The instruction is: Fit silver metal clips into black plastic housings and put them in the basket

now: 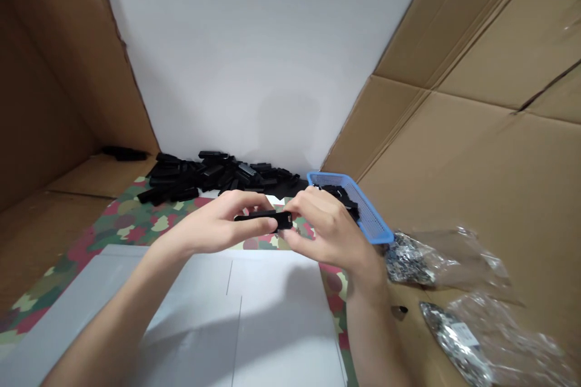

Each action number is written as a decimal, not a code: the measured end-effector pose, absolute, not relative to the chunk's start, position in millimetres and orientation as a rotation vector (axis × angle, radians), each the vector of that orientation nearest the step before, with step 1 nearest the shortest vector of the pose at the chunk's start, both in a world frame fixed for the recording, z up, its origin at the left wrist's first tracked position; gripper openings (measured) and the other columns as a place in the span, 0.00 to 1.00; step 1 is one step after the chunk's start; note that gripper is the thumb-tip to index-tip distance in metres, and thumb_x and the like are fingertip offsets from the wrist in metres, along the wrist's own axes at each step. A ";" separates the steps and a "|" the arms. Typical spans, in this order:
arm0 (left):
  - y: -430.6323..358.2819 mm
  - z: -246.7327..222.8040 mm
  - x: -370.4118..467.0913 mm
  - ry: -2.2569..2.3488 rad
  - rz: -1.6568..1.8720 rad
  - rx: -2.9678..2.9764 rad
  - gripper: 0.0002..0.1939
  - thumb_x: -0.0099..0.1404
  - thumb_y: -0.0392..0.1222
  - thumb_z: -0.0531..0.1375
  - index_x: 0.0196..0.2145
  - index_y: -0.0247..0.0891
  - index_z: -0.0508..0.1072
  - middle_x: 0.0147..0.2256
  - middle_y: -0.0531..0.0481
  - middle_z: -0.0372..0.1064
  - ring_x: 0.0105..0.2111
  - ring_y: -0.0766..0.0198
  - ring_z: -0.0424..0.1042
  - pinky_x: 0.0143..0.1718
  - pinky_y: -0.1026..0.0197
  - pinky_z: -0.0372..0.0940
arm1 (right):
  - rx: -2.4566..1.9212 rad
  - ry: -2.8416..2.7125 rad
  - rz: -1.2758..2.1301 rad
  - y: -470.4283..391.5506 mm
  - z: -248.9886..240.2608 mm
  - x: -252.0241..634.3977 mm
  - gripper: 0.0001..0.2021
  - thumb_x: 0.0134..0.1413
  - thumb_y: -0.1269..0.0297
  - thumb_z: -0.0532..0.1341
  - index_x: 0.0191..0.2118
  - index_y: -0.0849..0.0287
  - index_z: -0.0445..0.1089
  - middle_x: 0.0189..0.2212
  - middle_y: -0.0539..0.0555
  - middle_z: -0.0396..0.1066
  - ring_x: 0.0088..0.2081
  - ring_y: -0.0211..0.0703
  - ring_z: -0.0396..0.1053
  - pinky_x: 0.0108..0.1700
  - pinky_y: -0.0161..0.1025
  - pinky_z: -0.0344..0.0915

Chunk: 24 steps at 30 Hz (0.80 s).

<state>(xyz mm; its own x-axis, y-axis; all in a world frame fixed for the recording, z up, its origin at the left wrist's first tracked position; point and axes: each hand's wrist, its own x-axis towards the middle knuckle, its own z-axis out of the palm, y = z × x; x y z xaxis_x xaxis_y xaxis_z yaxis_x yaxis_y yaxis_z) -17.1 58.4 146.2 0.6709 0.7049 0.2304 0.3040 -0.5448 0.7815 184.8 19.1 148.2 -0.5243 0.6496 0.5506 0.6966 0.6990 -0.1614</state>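
Cardboard (490,151) flanks blue basket (373,221), held part (284,219).

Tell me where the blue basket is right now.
In the head view, the blue basket is right of centre, just beyond the right hand, between the black pile on its left and the cardboard wall.

Bare hands (327,227), bare forearms (370,314)
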 end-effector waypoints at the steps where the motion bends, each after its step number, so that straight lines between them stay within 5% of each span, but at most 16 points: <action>1: 58.1 147.3 -17.2 0.775 0.688 2.144 0.12 0.63 0.47 0.57 0.26 0.39 0.74 0.26 0.52 0.71 0.28 0.63 0.68 0.25 0.65 0.59 | -1.034 -2.324 -0.121 18.9 147.6 183.8 0.02 0.52 0.69 0.56 0.33 0.55 0.63 0.25 0.49 0.66 0.29 0.42 0.60 0.32 0.39 0.54; 18: 57.8 137.8 1.2 0.712 0.781 1.837 0.10 0.58 0.45 0.59 0.24 0.37 0.69 0.22 0.54 0.68 0.22 0.68 0.62 0.23 0.66 0.57 | -1.018 -2.325 -0.200 17.2 146.9 179.2 0.04 0.52 0.69 0.55 0.29 0.56 0.61 0.23 0.49 0.64 0.27 0.41 0.57 0.31 0.39 0.52; 24: 62.4 134.4 1.6 0.726 1.046 1.815 0.11 0.58 0.44 0.61 0.22 0.36 0.69 0.20 0.55 0.65 0.22 0.69 0.62 0.24 0.65 0.56 | -1.143 -2.089 0.500 33.5 145.9 187.7 0.08 0.55 0.57 0.60 0.35 0.56 0.64 0.30 0.50 0.67 0.34 0.42 0.66 0.36 0.39 0.60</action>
<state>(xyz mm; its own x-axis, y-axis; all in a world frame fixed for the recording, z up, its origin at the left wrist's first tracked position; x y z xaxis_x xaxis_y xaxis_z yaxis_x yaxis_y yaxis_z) 1.6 62.4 134.4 0.4712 0.8064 0.3574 0.0530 -0.4304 0.9011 187.7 33.5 145.9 -0.3709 0.8434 0.3888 0.5761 0.5373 -0.6160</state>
